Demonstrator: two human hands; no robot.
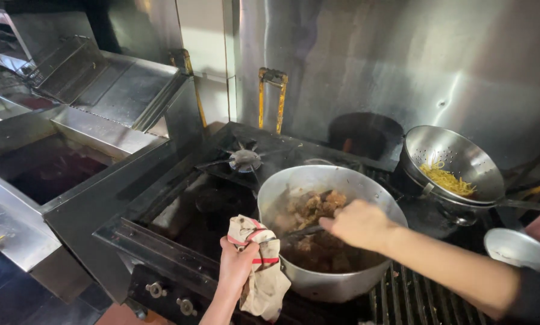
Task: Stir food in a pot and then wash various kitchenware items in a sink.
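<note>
Fryer side: steel wells and a lidded unit (110, 90) stood far left, well apart from the work
Burner: an unlit star burner (244, 159) sat just behind the pot's left rim
Left hand: the left hand (237, 265) was closed tight around a folded cream cloth with red stripes (259, 265), pressing it against the near left rim of the pot
Pot: the large aluminium pot (330, 283) sat on the stove grate at centre, part filled with brown chunks of food (318, 210)
Right hand: the right hand (359, 224) was curled shut around the dark handle of a utensil (300, 233) that dipped into the food; its working end was hidden
Doing it well: the cloth grip probably had to stay firm so the pot would not slide, with the stirring kept low and away from the rim
Strainer: a perforated steel strainer (462, 156) with yellow noodles (446, 179) rested tilted at the right, apart from the pot
</note>
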